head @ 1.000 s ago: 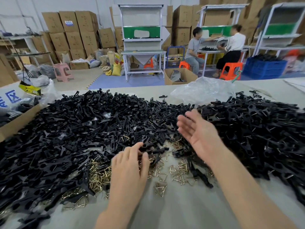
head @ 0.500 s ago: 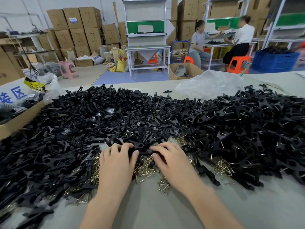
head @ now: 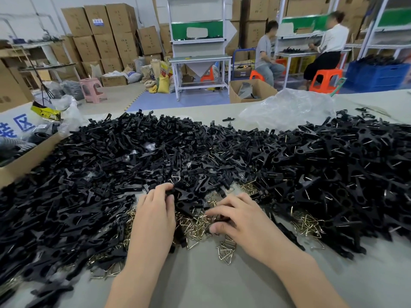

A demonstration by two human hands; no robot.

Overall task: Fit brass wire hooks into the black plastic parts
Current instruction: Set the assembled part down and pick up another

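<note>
A wide heap of black plastic parts covers the table from left to right. Those on the right side show brass wire in them. Loose brass wire hooks lie in a patch at the heap's near edge, between my hands. My left hand reaches to the heap's edge, and its fingertips curl round one black plastic part. My right hand sits over the hooks, with thumb and fingers pinching a small piece there. Blur hides that piece's shape.
The grey table shows bare cloth near me. A clear plastic bag lies behind the heap, and a cardboard box sits at the left edge. More hooks lie to the right. Two seated people work at benches far behind.
My right hand dropped from open in the air onto the hook patch and closed its fingers. My left hand slid forward to the heap's edge and gripped a black part.
</note>
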